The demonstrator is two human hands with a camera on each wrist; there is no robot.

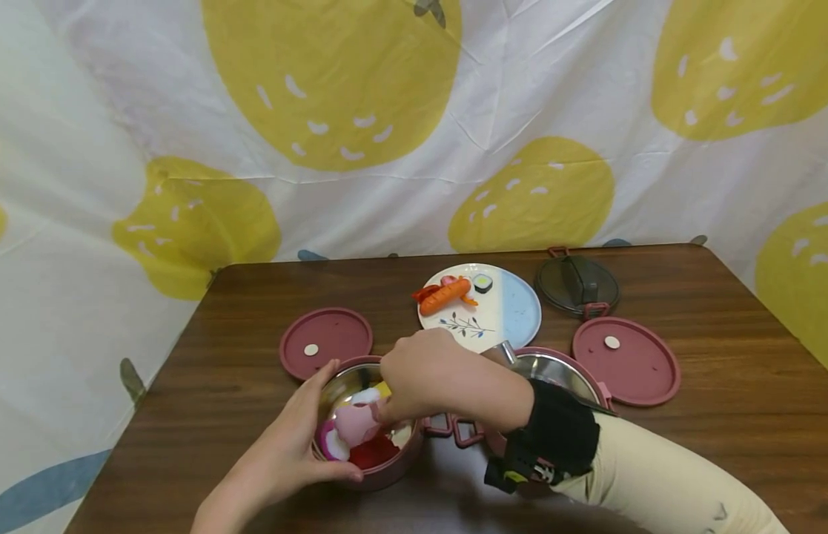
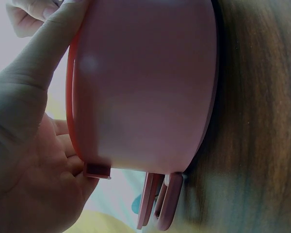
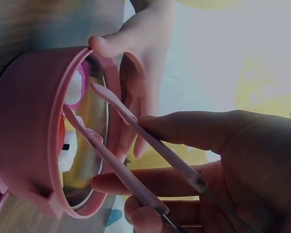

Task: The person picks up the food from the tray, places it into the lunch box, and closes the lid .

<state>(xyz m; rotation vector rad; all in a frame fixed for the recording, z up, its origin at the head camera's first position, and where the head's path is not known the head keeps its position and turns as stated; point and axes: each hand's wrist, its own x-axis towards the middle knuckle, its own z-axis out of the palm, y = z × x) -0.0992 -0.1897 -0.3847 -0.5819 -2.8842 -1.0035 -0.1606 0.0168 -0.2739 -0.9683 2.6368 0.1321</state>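
Note:
My left hand (image 1: 287, 437) holds the left side of a pink pot (image 1: 387, 476), with the thumb at the near rim and the fingers along the far side. Pink tongs (image 3: 122, 171) are in my right hand (image 1: 430, 371), gripped between thumb and fingers. Their two tips stand apart over the mouth of the pot in the right wrist view. Soft toy food pieces lie inside: a white one edged in magenta (image 1: 332, 445), a red one (image 1: 375, 451) and some white and yellow bits. In the left wrist view the pot's outer wall (image 2: 145, 87) hides its contents.
A second pink pot (image 1: 554, 367) stands to the right, partly behind my right forearm. Behind are a plate (image 1: 514, 311) with a toy sausage (image 1: 445, 296) and a sushi roll (image 1: 482, 282), two dark pink lids (image 1: 340, 334) and a dark glass lid (image 1: 603, 285). Pot handles (image 1: 468, 432) meet between the pots.

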